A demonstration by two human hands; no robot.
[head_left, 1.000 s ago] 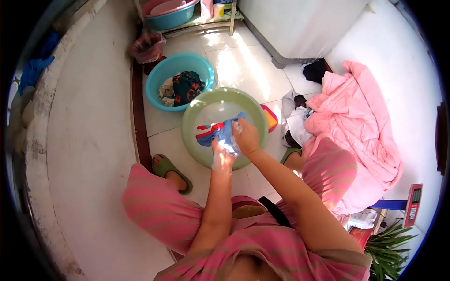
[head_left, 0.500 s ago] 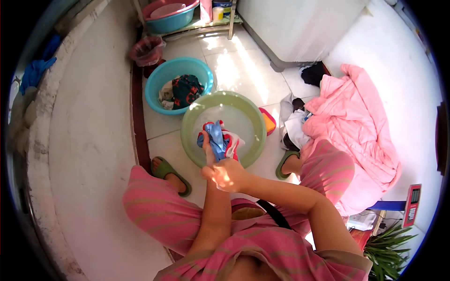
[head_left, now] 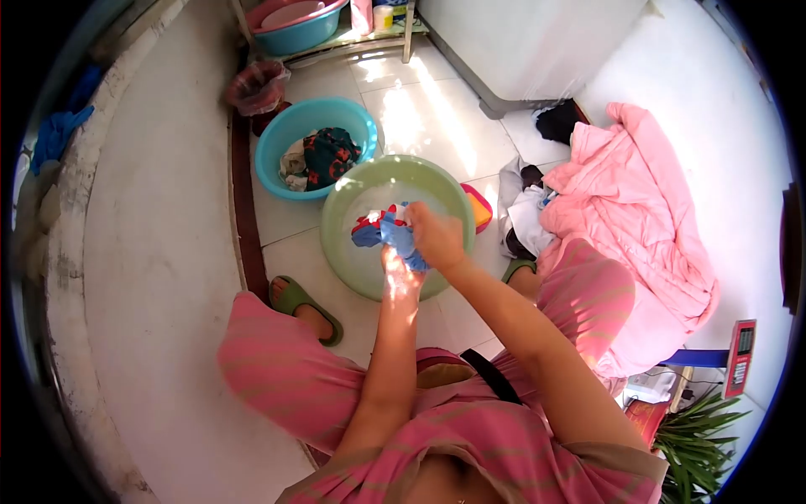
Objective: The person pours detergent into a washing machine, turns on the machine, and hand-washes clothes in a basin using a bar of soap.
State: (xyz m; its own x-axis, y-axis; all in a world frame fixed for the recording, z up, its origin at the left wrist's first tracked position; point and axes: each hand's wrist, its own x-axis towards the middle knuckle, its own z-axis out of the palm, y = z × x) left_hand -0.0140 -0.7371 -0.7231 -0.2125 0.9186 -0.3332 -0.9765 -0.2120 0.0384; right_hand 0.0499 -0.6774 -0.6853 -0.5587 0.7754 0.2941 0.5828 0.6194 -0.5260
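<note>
A blue cloth with red and white parts (head_left: 393,231) is held bunched over the green basin (head_left: 335,252), which has cloudy water in it. My left hand (head_left: 400,270) is under the cloth's near side and closed on it, its fingers partly hidden by the fabric. At the cloth's right side, my right hand (head_left: 437,235) is curled on the fabric, slightly blurred. Behind and left stands a turquoise basin (head_left: 269,172) with a dark patterned cloth (head_left: 329,158) and a pale cloth (head_left: 294,164) in it.
A pink quilted item (head_left: 625,218) and white and dark clothes (head_left: 527,220) lie at the right. Beside the green basin is a yellow and pink object (head_left: 478,208). A red bin (head_left: 256,86), a shelf (head_left: 353,38) and a large white appliance (head_left: 537,50) stand behind.
Since half a second ago, my right hand has moved from near my left wrist forward onto the cloth. The cloth's blue and red folds have shifted.
</note>
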